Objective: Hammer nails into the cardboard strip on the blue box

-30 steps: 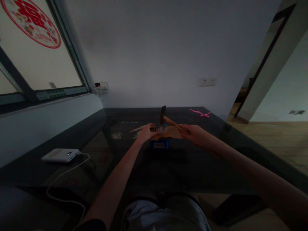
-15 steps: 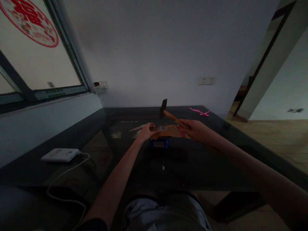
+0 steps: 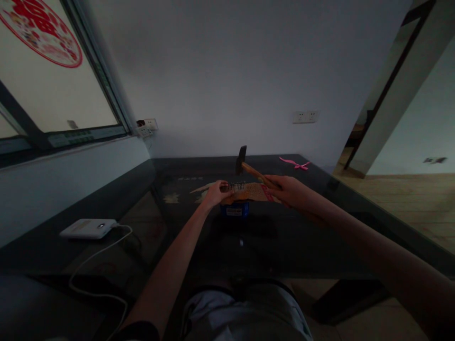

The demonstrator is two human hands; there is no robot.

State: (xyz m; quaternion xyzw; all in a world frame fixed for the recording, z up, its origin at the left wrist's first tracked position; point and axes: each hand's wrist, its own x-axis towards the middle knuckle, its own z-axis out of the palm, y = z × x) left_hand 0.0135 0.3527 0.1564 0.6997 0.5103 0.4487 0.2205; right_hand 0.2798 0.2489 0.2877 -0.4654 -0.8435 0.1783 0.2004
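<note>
In my right hand (image 3: 286, 191) is a hammer (image 3: 254, 170), gripped by its wooden handle; the dark metal head is raised above a row of thin nails (image 3: 240, 186). These nails stand upright along a flat brown piece (image 3: 255, 192), seemingly cardboard, with a red stripe near its right end. Beneath it sits a blue box or tin (image 3: 235, 210) with a pale label. My left hand (image 3: 214, 193) rests at the left of the row, thumb and forefinger closed about the leftmost nail. The fingertips are small and dim.
A white power bank (image 3: 88, 228) with a white cable (image 3: 103, 249) lies at the left of the dark glossy table (image 3: 284, 246). A pink ribbon (image 3: 295, 164) is near the far right corner. Behind the table rises a wall (image 3: 227, 85) with sockets.
Little differs. The hammer stays raised at nearly the same height, and both hands keep their places; the whole view has shifted very slightly.
</note>
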